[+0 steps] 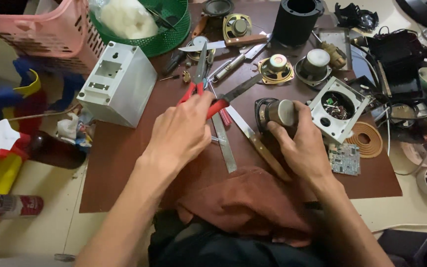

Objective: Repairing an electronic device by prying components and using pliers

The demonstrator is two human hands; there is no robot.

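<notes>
The left hand (181,131) was closed over the red handles of a pair of pliers (208,101), its fingers wrapped down so that the dark jaws stuck out ahead toward the middle of the brown table (119,163), apparently a working grip that kept the tool aimed at the part beside it. The right hand (302,143) clasped a small speaker driver (275,112), thumb and fingers cupped round its silver magnet, seemingly to steady it on the table near the plier tips. Between the hands lay a steel ruler (224,146) and a wooden-handled knife (258,143), within easy reach. Just right of the driver sat a white speaker housing (339,111), with a green circuit board (345,159) below it. A white plastic box (119,84) stood well off to the left.
</notes>
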